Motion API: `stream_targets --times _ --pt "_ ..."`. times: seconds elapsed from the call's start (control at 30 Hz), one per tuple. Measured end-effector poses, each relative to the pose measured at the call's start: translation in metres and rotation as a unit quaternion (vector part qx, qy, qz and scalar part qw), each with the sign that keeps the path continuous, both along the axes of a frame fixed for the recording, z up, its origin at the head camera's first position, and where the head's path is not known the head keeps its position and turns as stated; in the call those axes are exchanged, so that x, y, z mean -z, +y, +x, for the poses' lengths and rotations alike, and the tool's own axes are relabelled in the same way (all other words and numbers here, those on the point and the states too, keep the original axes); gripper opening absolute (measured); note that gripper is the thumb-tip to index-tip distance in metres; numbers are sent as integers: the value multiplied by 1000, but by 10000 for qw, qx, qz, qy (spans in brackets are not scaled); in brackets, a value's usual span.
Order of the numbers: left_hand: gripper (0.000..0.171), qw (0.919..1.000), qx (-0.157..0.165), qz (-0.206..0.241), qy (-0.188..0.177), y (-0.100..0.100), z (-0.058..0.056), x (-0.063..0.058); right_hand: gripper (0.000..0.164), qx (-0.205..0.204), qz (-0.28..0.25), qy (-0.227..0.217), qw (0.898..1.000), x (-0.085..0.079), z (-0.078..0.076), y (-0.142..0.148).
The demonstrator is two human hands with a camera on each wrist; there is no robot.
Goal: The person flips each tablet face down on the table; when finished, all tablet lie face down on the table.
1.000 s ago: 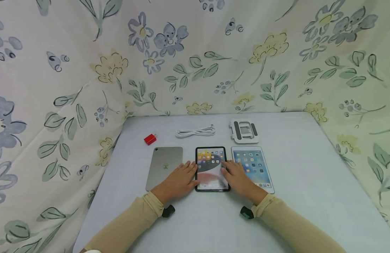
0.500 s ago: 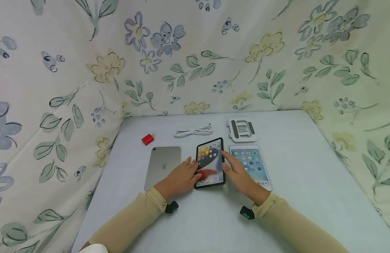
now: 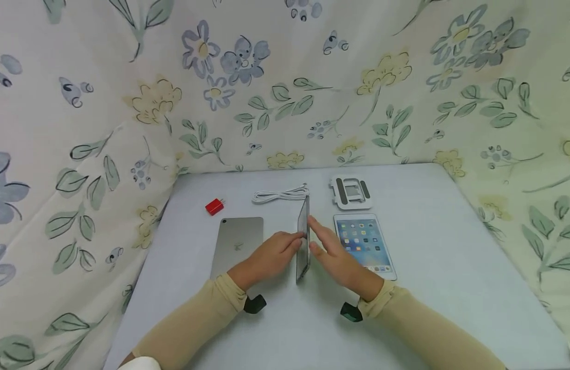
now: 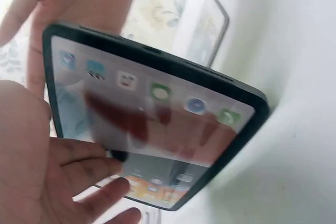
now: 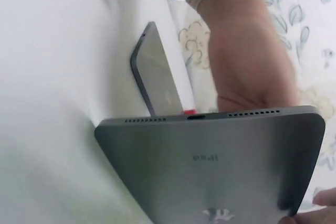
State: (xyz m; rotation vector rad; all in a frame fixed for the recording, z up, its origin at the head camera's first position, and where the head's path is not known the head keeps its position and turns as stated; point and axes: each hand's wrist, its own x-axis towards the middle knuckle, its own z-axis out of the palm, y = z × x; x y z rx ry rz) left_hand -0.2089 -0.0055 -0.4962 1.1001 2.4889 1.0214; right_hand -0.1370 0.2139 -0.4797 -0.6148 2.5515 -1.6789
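Observation:
A tablet with a dark rim (image 3: 302,262) stands upright on a long edge, its screen (image 4: 142,111) towards my left hand and its grey back (image 5: 194,177) towards my right. My left hand (image 3: 271,254) touches the screen with extended, slightly bent fingers (image 4: 86,166). On the other side, my right hand (image 3: 345,262) has its fingers stretched out against the back and near the upper edge, where fingertips (image 5: 325,216) show in the right wrist view. A grey tablet lies back up (image 3: 238,239) left of it; a white-framed tablet (image 3: 364,239) lies screen up to the right.
Behind the tablets lie a red charger plug (image 3: 215,206), a bundled white cable (image 3: 280,195) and a folded white stand (image 3: 352,192). Everything is on a white-covered table (image 3: 442,288). A floral cloth (image 3: 285,103) hangs along its back and sides.
The middle tablet lay flat with both hands on it. Its right edge has risen, turning it leftwards until it stands upright. My left fingers have shifted slightly right; my right hand has followed the rising edge.

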Motion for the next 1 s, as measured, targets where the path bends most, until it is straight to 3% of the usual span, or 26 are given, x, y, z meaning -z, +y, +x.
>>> stream_targets --times 0.23,0.47,0.6,0.77,0.87,1.0 --pt "53 9959 -628 607 228 -25 6 -16 73 -365 41 60 9993 9 -9 -24" --pt "47 9895 -1176 825 127 -57 8 -10 69 -760 93 31 9971 21 -14 -43" --pt "42 9871 -1349 823 266 -70 8 -5 68 -720 283 -322 9965 28 -15 -47" --pt "39 9861 -1437 794 233 -74 10 10 67 -408 734 -619 9945 44 -16 -41" --pt "39 9882 -1377 652 179 -72 8 26 65 -224 910 -659 9934 51 -14 -34" --pt "43 9908 -1269 443 146 -66 6 37 63 -148 994 -669 9927 55 -12 -28"
